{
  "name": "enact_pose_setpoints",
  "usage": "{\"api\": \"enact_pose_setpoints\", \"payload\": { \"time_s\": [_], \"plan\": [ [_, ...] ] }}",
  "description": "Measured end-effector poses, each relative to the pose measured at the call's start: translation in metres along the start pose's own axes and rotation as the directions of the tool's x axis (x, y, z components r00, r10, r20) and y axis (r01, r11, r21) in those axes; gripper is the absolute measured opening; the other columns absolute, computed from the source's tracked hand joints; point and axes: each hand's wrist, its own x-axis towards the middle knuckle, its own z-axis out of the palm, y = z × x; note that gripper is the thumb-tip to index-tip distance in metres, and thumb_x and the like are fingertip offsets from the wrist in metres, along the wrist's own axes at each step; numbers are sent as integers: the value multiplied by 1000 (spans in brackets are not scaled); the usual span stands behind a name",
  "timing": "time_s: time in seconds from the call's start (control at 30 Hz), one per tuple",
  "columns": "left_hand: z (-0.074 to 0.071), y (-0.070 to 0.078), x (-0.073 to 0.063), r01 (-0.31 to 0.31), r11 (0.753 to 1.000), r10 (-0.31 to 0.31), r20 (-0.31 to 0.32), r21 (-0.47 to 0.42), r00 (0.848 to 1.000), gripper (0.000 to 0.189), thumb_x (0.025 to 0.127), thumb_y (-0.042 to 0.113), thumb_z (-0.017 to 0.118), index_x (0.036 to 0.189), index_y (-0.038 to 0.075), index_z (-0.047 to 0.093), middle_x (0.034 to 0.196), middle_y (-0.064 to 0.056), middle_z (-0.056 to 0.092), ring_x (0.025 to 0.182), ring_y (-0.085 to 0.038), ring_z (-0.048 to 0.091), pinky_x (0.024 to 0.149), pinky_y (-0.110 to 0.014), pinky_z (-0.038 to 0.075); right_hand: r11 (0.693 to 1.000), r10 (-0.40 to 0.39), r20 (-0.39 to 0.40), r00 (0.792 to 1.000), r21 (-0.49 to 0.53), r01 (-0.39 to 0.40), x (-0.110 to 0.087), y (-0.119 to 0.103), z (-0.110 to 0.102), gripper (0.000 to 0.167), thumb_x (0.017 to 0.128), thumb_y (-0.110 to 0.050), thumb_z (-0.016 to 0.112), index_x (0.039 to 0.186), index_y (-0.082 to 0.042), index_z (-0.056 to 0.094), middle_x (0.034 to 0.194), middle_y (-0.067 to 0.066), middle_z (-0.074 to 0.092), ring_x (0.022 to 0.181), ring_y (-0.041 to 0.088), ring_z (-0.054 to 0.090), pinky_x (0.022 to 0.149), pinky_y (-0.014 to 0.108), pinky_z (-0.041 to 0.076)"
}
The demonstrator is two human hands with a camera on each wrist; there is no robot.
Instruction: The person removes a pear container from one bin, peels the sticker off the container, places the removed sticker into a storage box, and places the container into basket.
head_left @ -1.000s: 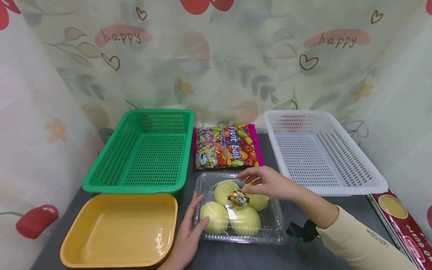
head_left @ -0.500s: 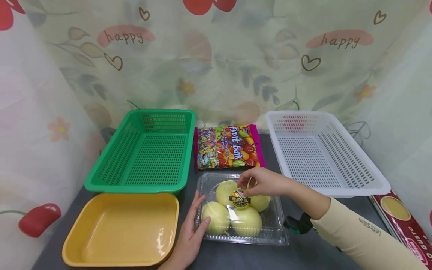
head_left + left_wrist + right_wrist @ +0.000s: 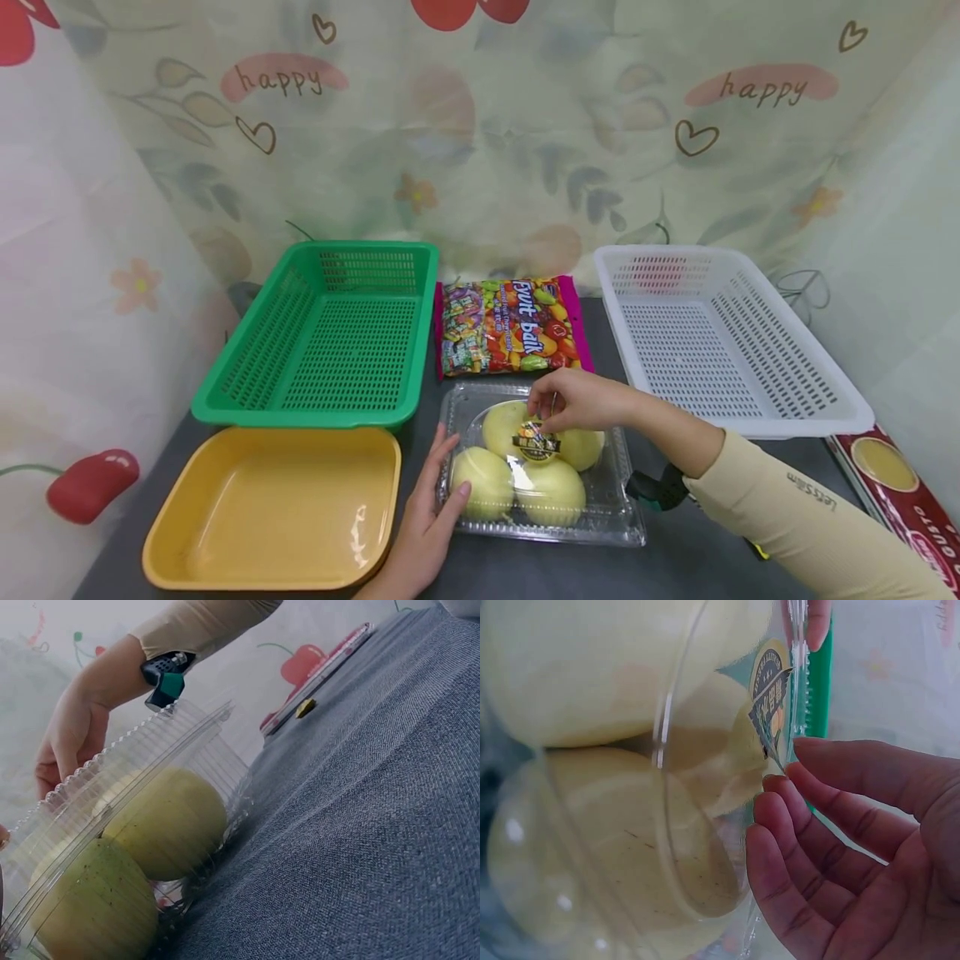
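Note:
A clear plastic clamshell box (image 3: 603,525) sits on the dark cloth, with several pale yellow-green pears (image 3: 553,493) inside. On its lid is a round black-and-gold sticker (image 3: 537,446). My right hand (image 3: 583,400) is over the lid, thumb and index finger pinching the sticker's edge. In the right wrist view, that part of the sticker (image 3: 769,686) is folded up off the plastic. My left hand (image 3: 423,521) rests along the box's left side, fingers straight and thumb at the near left corner. The left wrist view shows the box's ribbed lid (image 3: 161,735) from the side.
Behind the box lies a Fruit Balk candy bag (image 3: 517,329). A green basket (image 3: 307,417) and a yellow tub (image 3: 270,587) stand to the left, a white basket (image 3: 787,427) to the right. A red carton (image 3: 892,483) lies at the far right, near a small yellow-black object (image 3: 305,709).
My right hand has come down onto the sticker, its looser fingers drawing together into a pinch. The left hand stays at the box's side. The head view has shifted slightly.

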Motion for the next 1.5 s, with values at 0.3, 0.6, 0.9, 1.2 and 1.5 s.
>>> {"api": "enact_pose_setpoints", "payload": {
  "time_s": [0.3,0.6,0.9,1.2,1.5],
  "plan": [
    [0,1,1,26,1000,-26,6,-14,1000,50,96,23,49,143,19,32,158,-5,10,143,-31,13,112,-59,12,1000,20,-4,1000,5,-20,1,1,0,10,82,-7,67,92,-4,65,76,2,60,69,9,51,61,21,48],
    [0,0,1,24,999,-24,10,-23,1000,50,96,23,49,142,15,32,158,-6,9,144,-32,12,111,-59,11,1000,25,7,1000,3,-26,1,0,1,8,82,-4,64,90,-4,65,74,1,59,66,9,49,59,21,46],
    [0,0,1,36,999,-36,7,-21,999,50,96,24,50,142,20,32,158,-5,10,143,-31,13,112,-58,12,1000,18,14,1000,-22,-18,2,-3,0,7,83,-3,64,90,-5,63,72,1,57,63,8,46,56,21,42],
    [1,-2,1,61,998,-60,12,-30,998,51,95,24,50,142,21,32,158,-2,9,144,-28,11,113,-57,10,999,36,17,999,-33,-36,4,-4,0,6,81,-3,63,87,-4,63,71,0,57,62,8,45,55,20,41],
    [1,0,1,69,997,-69,8,-36,998,51,95,23,52,142,19,33,158,0,10,144,-26,11,113,-57,10,999,27,35,999,-28,-26,6,-4,-1,6,81,-2,63,87,-4,63,74,1,59,65,7,48,57,19,44]
  ]
}}
